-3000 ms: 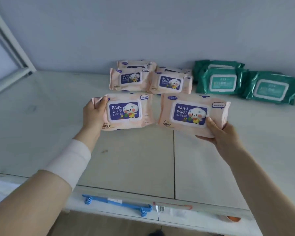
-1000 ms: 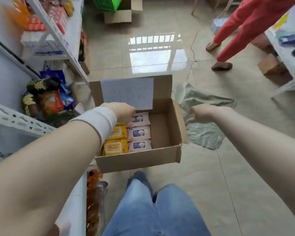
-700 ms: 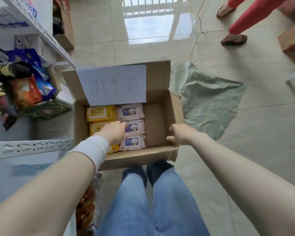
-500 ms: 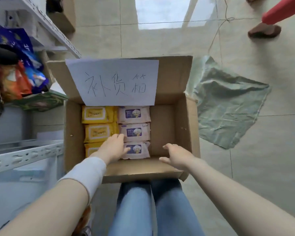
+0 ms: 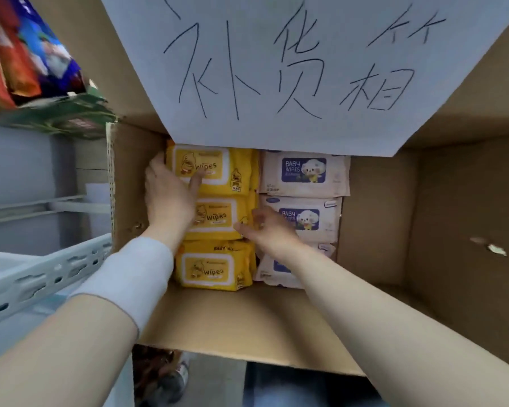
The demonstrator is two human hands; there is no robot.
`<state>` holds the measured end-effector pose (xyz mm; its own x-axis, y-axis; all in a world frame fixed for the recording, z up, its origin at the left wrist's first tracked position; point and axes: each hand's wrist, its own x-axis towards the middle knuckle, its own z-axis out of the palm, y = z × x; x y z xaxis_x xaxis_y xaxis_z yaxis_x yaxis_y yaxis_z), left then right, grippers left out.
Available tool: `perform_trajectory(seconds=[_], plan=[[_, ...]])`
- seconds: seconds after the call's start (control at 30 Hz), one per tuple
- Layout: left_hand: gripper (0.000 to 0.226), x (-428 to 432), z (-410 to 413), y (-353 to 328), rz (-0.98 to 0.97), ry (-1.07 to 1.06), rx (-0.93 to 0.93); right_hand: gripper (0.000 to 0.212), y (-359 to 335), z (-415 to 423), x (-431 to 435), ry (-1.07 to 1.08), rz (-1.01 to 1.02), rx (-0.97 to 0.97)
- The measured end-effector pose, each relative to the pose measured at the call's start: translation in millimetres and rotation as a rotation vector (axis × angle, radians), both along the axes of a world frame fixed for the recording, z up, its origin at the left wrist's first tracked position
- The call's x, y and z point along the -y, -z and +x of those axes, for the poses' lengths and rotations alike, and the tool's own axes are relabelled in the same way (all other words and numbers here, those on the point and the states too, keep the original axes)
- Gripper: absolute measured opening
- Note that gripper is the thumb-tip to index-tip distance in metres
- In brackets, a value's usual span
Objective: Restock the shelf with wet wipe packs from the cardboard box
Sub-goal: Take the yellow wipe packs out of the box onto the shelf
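Note:
An open cardboard box (image 5: pixel 379 215) fills the view, with a handwritten paper sign (image 5: pixel 276 69) on its far flap. Inside, on the left, lie three yellow wipe packs in a row: far (image 5: pixel 218 168), middle (image 5: pixel 218 218) and near (image 5: pixel 212 268). To their right lie pink baby wipe packs (image 5: pixel 303 171); my right forearm partly hides the nearest one. My left hand (image 5: pixel 168 198) wraps the far yellow pack's left edge, thumb on its label. My right hand (image 5: pixel 268 230) pinches the middle yellow pack's right edge. All packs still lie in the box.
A white perforated shelf rail (image 5: pixel 41 274) runs along the box's left side. Colourful snack bags (image 5: pixel 18 54) sit on a shelf at the upper left. The right half of the box floor (image 5: pixel 376 259) is bare cardboard. My jeans (image 5: pixel 276 389) show below the box.
The pink packs I held at the shelf are set down. My view dropped to the box and closed in. Both hands went from the box rim onto the yellow packs.

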<state>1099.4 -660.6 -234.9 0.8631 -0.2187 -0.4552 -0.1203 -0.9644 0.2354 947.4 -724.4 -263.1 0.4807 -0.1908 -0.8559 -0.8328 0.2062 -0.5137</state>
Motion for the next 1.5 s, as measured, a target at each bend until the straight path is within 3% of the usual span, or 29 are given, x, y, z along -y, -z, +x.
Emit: perform_trajectory(seconds=[0.07,0.17,0.27,0.33,0.43,0.53,0.73,0.8,1.0,1.17,1.3,1.4,1.5], plan=[[0.076,-2,7,8,0.027,0.049,-0.024,0.063,6,16,-15,0.018,-0.045,-0.071],[0.087,3,9,17,0.103,0.103,-0.043,0.079,10,31,-35,0.21,-0.198,-0.14],[0.109,8,7,17,0.062,0.023,-0.075,0.099,10,35,-51,0.403,-0.171,-0.189],[0.117,11,7,17,0.048,-0.038,-0.114,0.088,11,33,-58,0.413,-0.116,-0.238],[0.11,14,9,21,0.092,-0.092,-0.233,0.059,11,30,-58,0.371,-0.059,-0.197],[0.1,13,10,20,-0.114,-0.212,-0.355,0.028,3,21,-53,0.409,0.022,-0.158],[0.07,-25,-13,-27,-0.41,-0.347,-0.458,0.019,-47,-45,-27,0.624,0.089,-0.168],[0.062,-48,-30,-50,-0.457,-0.377,-0.44,0.029,-69,-76,-22,0.656,0.099,-0.212],[0.055,-127,-112,-143,-0.597,-0.571,-0.291,0.033,-145,-156,-15,0.513,0.078,-0.063],[0.076,-199,-224,-254,-0.849,-0.825,-0.09,0.036,-222,-209,-34,0.222,-0.028,0.236],[0.064,-260,-293,-341,-0.992,-0.961,-0.022,0.031,-303,-223,-75,0.077,0.003,0.432],[0.067,-314,-321,-401,-1.069,-1.019,0.084,0.026,-363,-218,-118,-0.054,0.032,0.55],[0.041,-371,-347,-454,-1.154,-1.056,0.212,0.027,-420,-216,-173,-0.198,0.079,0.657]])
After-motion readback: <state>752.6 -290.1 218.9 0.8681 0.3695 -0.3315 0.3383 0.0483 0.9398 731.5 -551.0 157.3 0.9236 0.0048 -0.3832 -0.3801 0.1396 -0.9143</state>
